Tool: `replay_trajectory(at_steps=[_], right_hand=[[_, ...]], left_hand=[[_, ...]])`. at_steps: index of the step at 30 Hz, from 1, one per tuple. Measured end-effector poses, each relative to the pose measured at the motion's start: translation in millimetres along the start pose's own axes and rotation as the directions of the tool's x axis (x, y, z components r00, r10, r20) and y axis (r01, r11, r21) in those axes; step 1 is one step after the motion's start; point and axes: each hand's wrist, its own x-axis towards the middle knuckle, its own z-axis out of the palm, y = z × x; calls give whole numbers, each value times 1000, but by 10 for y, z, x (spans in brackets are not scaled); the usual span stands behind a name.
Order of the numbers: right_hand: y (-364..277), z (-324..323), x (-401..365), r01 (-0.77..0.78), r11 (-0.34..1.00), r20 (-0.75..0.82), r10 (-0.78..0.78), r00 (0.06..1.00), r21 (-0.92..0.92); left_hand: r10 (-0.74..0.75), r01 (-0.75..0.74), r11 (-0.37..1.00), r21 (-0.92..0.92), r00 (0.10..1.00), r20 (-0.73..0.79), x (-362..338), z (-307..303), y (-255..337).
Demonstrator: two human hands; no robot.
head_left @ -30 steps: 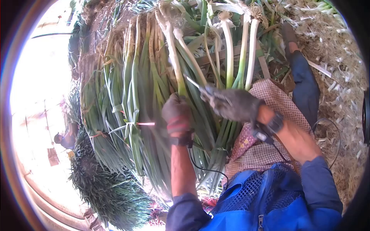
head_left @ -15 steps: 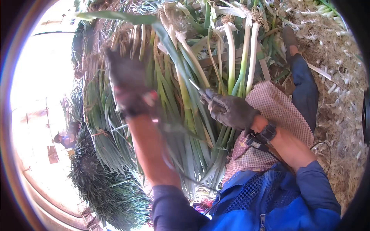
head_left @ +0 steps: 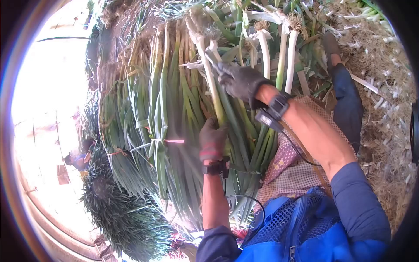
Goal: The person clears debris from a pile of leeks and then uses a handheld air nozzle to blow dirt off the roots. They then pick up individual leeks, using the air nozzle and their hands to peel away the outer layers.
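Observation:
My left hand [head_left: 213,140], in a dark glove with a red band, is closed around the green part of a long green onion [head_left: 214,94]. That onion's pale root end points up and away from me. Beside its white shank is my right hand [head_left: 244,83], also gloved and closed. A slim pointed tool, probably a small knife, was visible in it half a second ago; now its blade is hard to make out against the stalks. Rows of green onions [head_left: 161,100] with brown outer leaves lie to the left, some tied with a pink band [head_left: 174,141].
Several whiter stalks with bushy roots [head_left: 291,56] rest beyond my lap. Root and leaf scraps [head_left: 384,131] cover the ground at right. A big green onion heap [head_left: 126,214] lies at lower left, with another person [head_left: 80,161] farther off. A thin cable [head_left: 257,201] loops near my wrists.
My left hand has come back from the far left pile toward me and taken hold of an onion. My right hand has moved up and left, to the onion's white part.

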Motion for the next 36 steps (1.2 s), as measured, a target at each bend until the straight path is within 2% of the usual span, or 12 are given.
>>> replay_trajectory(at_steps=[5,9,12,15,18,21,22,26,28,30,33,36], right_hand=[[-384,-361,-911,-77,992,37,74,997,96],[-323,-351,-1390,2,983,84,-18,996,184],[-462,-562,-1519,22,997,30,-24,999,77],[-669,-749,-1580,-71,992,191,91,977,-108],[-357,-814,-1437,-148,989,88,148,985,-11],[-251,-1014,-1502,-13,1000,20,14,1000,-15],[-266,-1029,-1512,-64,997,53,65,996,-33],[60,-1044,-1426,-23,990,-190,49,981,136],[-1,-1201,-1481,-140,990,-164,136,977,-15],[-18,-1251,-1546,-191,975,-109,179,978,-111],[-76,-1207,-1632,-154,973,16,159,987,-174],[-41,-1029,-1700,-22,982,82,38,996,-187]], left_hand=[[43,-32,992,-119,994,96,-164,-59,138],[17,-19,1000,17,993,119,-344,-53,198],[57,-65,997,42,986,156,-371,63,-8],[65,-102,971,218,983,171,-658,218,307],[137,-169,940,298,983,125,-695,442,419],[257,-292,860,418,956,141,-547,642,669],[272,-311,845,435,950,152,-512,735,818],[368,-453,734,506,892,263,-343,1120,987],[296,-358,906,226,917,269,32,1339,568],[213,-189,974,-126,953,214,141,1289,496],[115,-109,977,-181,993,20,462,1184,364],[251,-222,943,247,963,-95,497,1186,217]])
